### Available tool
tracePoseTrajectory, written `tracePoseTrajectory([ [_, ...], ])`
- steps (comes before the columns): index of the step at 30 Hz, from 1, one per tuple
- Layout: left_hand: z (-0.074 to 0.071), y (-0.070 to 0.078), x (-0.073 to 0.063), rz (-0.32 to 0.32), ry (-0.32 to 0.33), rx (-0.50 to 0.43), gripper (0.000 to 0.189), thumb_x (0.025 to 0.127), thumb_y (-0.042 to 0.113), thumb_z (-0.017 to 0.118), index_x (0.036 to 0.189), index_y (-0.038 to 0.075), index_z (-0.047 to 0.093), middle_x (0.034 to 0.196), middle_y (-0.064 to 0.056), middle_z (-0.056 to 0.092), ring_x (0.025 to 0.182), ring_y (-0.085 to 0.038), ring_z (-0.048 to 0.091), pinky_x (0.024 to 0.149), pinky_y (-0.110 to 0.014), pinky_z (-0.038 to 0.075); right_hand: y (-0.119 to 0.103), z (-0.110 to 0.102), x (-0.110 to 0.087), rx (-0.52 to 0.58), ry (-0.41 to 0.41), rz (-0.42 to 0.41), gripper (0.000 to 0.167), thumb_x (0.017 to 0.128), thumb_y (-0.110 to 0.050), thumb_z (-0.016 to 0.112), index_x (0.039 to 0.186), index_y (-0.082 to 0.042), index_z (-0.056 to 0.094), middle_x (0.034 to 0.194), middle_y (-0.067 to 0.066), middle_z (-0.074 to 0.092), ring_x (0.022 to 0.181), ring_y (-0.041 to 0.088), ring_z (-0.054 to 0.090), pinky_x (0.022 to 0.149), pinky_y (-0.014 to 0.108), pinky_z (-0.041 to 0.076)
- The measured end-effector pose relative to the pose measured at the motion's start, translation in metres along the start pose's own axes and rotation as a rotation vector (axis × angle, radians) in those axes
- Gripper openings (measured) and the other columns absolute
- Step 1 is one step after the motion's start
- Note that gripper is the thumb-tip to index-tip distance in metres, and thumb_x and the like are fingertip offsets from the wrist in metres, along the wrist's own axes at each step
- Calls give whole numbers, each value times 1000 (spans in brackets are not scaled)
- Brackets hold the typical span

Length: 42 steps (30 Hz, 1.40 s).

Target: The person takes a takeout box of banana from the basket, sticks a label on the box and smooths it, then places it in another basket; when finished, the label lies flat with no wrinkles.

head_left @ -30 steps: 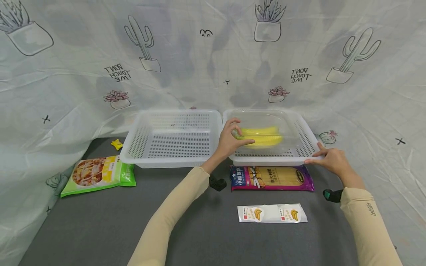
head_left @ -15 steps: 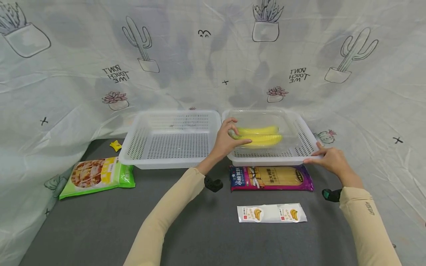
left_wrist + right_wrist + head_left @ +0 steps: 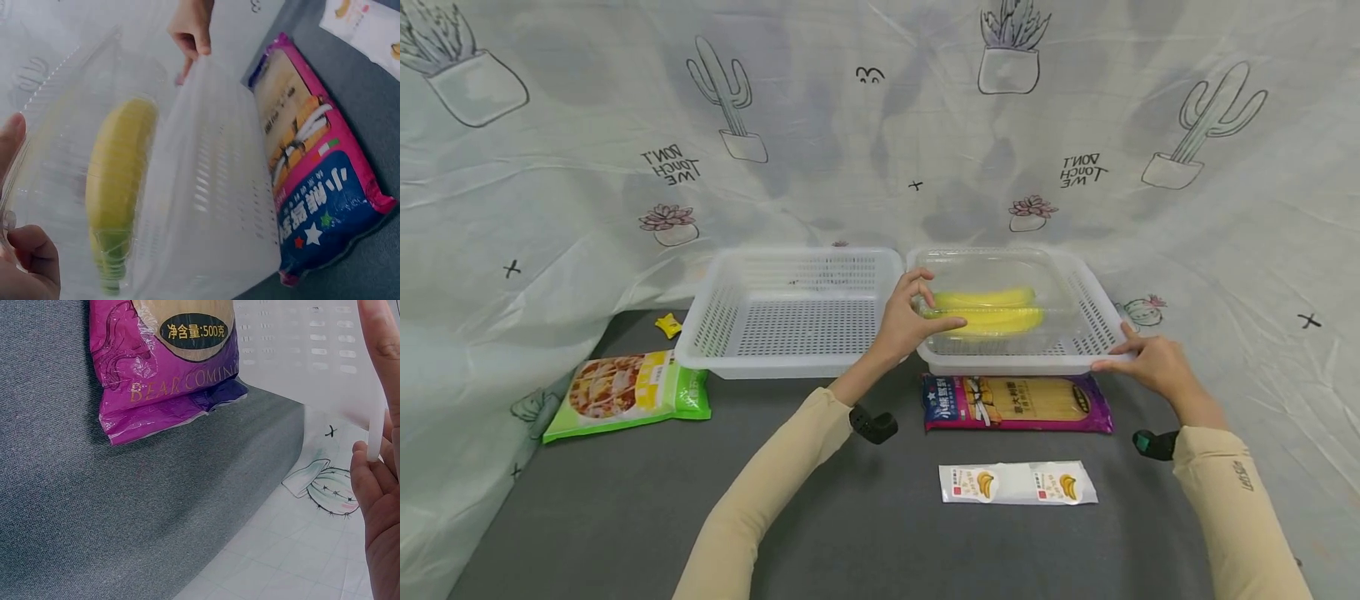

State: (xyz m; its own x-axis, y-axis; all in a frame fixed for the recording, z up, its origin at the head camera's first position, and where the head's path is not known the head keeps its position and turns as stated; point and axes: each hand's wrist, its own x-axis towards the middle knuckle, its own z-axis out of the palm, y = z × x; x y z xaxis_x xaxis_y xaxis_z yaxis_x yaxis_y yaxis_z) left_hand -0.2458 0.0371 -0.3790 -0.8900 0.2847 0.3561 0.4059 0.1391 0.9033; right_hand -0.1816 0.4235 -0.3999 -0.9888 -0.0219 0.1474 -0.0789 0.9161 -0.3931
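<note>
Right of the frame's centre, the left hand [image 3: 901,323] keeps a pinching grip on the left end of a clear box [image 3: 981,268] of bananas [image 3: 988,322] inside a white basket [image 3: 1011,366]; the right hand's [image 3: 1159,367] grip holds the basket's lower-right corner.

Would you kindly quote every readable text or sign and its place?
"小熊驾到": pasta packet
"意大利面": same
"净含量:500克": same
"BEAR COMIN", rest hidden: same
"DON'T TOUCH ME", flipped: backdrop
"x": backdrop
Too blurred: white strip, green bag, right sleeve
</note>
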Motion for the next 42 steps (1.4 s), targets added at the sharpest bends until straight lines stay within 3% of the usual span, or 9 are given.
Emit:
tracePoseTrajectory([
  [11,-11,24,-16,-17,-12,-4,43,76,15,83,84,-10,49,138,-9,41,133,-21,31,89,-47,38,1,-2,0,-28,-3,-17,56,67,-42,85,90,8,73,131,31,44,49,11,20,42,27,25],
  [18,-13,34,-31,-8,-17,-9,43,74,16,84,81,-9,50,134,-8,43,129,-25,35,77,-37,38,3,0,-2,-10,7,-14,60,65,-46,85,88,8,73,131,31,44,49,10,18,43,26,24],
  [24,-15,39,-44,13,-16,-39,43,70,11,86,78,-7,48,133,-10,43,127,-26,36,77,-35,37,3,0,0,-10,-5,-7,53,70,-40,85,89,8,74,132,31,43,48,10,20,41,26,26],
  [28,-17,43,-51,32,-29,-37,42,69,10,87,76,-4,47,132,-9,43,114,-25,44,66,-31,35,0,-1,1,-4,-33,17,51,76,-37,81,92,10,72,135,33,39,53,15,30,44,26,30],
  [31,-19,44,-60,54,-34,-34,42,69,9,87,75,-1,47,132,-13,43,87,-16,47,59,-27,30,-1,-2,1,8,-52,30,55,77,-40,80,96,11,71,137,34,36,56,17,35,45,27,30],
  [35,-23,64,-76,70,-26,-44,41,68,2,86,74,-7,47,128,-18,44,60,-8,29,57,-24,28,-2,-3,0,9,-40,24,59,73,-43,81,95,11,71,136,34,37,55,15,29,44,27,27],
  [38,-26,77,-88,87,-22,-59,39,66,-4,85,72,-8,47,126,-19,45,53,-6,24,53,-24,28,-2,-2,-1,0,-17,10,58,70,-43,83,93,10,72,133,33,40,53,14,24,43,26,26],
  [42,-23,59,-99,122,-18,-65,40,63,-2,87,72,-2,48,129,-15,44,50,-2,25,47,-22,28,0,0,-1,4,1,-1,56,69,-40,85,91,10,73,133,32,42,51,12,21,42,26,25],
])
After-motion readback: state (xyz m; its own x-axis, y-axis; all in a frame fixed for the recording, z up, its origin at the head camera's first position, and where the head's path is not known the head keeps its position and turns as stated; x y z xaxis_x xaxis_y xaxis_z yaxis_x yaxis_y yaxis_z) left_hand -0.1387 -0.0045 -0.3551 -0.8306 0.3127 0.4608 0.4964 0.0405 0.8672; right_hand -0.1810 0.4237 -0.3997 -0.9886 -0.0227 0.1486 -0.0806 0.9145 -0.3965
